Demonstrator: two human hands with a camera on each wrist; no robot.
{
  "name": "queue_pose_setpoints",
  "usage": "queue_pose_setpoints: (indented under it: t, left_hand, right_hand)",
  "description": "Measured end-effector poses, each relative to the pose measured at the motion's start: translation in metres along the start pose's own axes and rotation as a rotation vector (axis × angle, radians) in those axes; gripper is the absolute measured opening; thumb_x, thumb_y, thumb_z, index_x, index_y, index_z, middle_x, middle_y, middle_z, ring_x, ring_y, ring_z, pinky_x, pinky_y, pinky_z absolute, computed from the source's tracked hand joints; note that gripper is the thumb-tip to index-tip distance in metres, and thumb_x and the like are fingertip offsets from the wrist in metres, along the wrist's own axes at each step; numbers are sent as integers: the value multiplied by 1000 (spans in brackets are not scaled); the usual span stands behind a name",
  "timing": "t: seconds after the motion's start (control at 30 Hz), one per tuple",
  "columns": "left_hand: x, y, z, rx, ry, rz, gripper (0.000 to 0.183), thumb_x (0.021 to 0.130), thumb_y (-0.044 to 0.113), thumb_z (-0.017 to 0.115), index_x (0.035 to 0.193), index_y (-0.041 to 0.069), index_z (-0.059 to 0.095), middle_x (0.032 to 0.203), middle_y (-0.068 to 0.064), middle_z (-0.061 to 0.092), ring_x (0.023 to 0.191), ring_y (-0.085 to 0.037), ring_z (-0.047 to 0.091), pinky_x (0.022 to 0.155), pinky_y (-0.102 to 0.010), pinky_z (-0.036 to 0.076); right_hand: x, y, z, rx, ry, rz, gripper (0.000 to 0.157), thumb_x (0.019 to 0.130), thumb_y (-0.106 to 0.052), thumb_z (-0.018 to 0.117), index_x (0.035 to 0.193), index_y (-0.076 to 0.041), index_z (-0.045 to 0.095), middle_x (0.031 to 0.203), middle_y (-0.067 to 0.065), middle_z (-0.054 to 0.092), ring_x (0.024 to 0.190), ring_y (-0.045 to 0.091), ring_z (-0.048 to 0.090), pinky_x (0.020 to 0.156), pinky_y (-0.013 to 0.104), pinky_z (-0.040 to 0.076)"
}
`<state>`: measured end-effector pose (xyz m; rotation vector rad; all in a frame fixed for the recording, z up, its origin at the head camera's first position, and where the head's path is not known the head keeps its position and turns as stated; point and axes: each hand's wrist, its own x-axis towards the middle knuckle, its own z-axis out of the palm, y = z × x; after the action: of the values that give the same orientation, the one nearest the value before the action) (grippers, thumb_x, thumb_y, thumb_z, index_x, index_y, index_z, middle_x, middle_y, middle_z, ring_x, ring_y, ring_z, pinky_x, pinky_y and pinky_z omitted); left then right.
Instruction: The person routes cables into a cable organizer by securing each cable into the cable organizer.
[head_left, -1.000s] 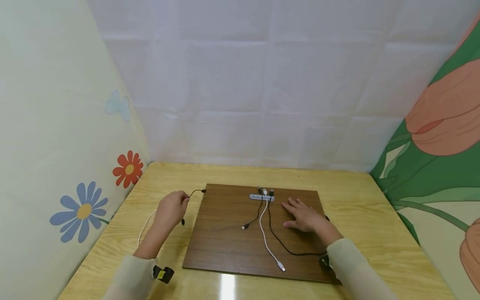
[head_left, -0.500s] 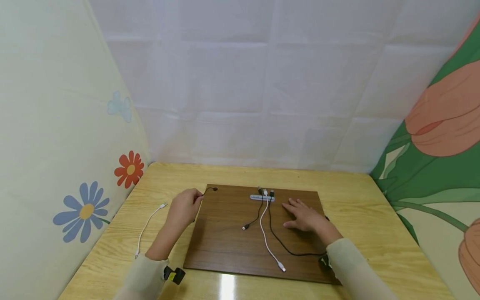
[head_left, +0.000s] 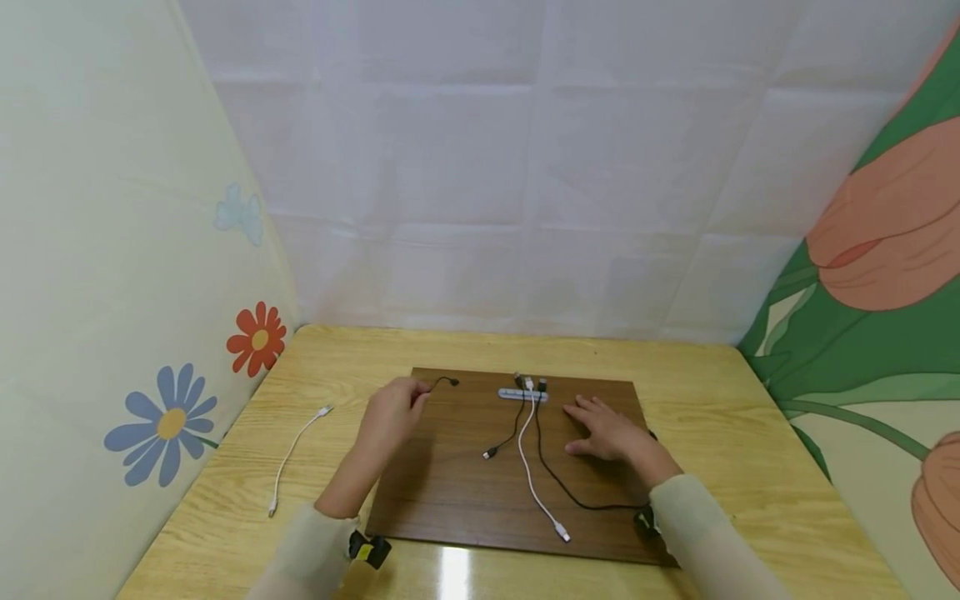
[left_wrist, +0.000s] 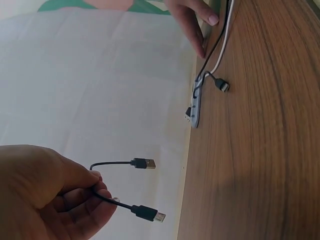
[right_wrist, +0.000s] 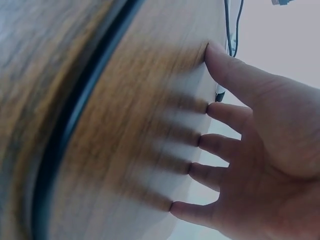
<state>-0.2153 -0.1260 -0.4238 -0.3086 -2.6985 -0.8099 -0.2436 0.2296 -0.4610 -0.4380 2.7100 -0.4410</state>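
My left hand (head_left: pixel 392 417) pinches a short black USB cable (left_wrist: pixel 111 201) between thumb and fingers, above the left part of a brown wooden board (head_left: pixel 442 483). Both of the cable's plugs stick out past the fingers in the left wrist view. A pale cable holder (head_left: pixel 510 393) sits near the board's far edge. Through it run a short black cable (head_left: pixel 512 438), a white cable (head_left: pixel 527 467) and a longer black cable (head_left: pixel 562 485). To the right of the holder, my right hand (head_left: pixel 606 432) rests its spread fingertips on the board.
Left of the board, a short white USB cable (head_left: pixel 294 454) lies on the yellow wood-grain table (head_left: pixel 337 354). A white sheet (head_left: pixel 480 167) hangs behind the table, and flower-printed panels (head_left: pixel 172 250) stand at both sides.
My left hand has moved right with the black cable, from over the table to over the board, so the white cable at left now shows fully. My right hand stays put.
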Motion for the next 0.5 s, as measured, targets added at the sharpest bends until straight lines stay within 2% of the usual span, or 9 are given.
queue_pose_setpoints:
  t: [0.3,0.4,0.5]
  left_hand:
    - [2,12,9,-2,8,24,5,93,7,72,95,3,73,89,-7,72,79,-19,67,68,-34,57]
    - [3,16,12,-9,-2,27,5,93,7,71,96,3,73,91,-7,72,80,-20,67,68,-33,57]
    - [4,19,15,-21,-11,22,5,94,8,71,96,4,74,92,-7,72,81,-19,67,69,-32,57]
  right_hand:
    - [4,-3,-1,4,5,13,75,90,-36,76,150,-3,45,160,30,26,148,53,18,116,69,20]
    - [7,-6,-2,21,42,-11,68,91,-32,76,145,0,50,155,32,35,144,53,28,116,66,25]
    - [11,-11,-1,69,111,-43,56,94,-28,73,139,2,56,145,29,49,137,48,43,113,61,34]
